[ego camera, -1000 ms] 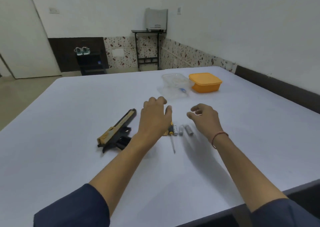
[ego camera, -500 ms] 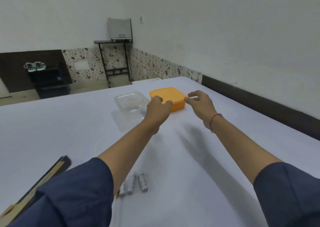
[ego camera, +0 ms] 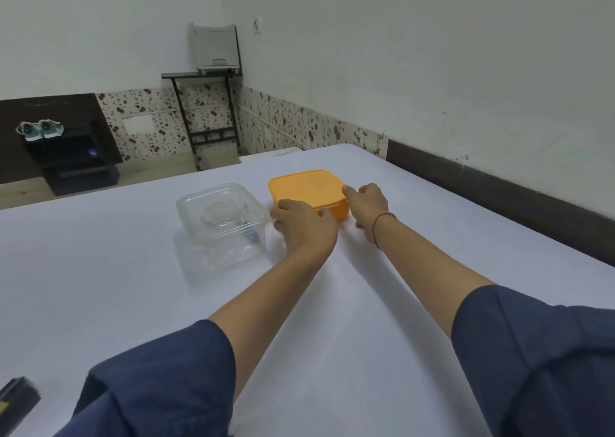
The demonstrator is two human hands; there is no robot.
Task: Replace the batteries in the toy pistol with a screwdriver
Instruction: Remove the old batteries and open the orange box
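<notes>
An orange lidded box (ego camera: pixel 307 187) sits at the far side of the white table (ego camera: pixel 100 287). My left hand (ego camera: pixel 304 228) grips its near left corner, fingers curled over the lid's edge. My right hand (ego camera: pixel 367 203) holds its right side, with the forefinger lying along the lid's rim. Only the muzzle end of the black and yellow toy pistol (ego camera: pixel 15 403) shows at the bottom left corner. The screwdriver and the loose batteries are out of view, hidden below my sleeves.
A clear plastic box (ego camera: pixel 223 218) with small items inside stands just left of the orange box, close to my left hand. The table's right edge runs along a dark wall skirting. Beyond the far edge are a black stand and a shoe rack.
Both hands have reached forward from above the screwdriver and batteries to the orange box and now hold it. The view swung up and right, leaving the pistol at the corner.
</notes>
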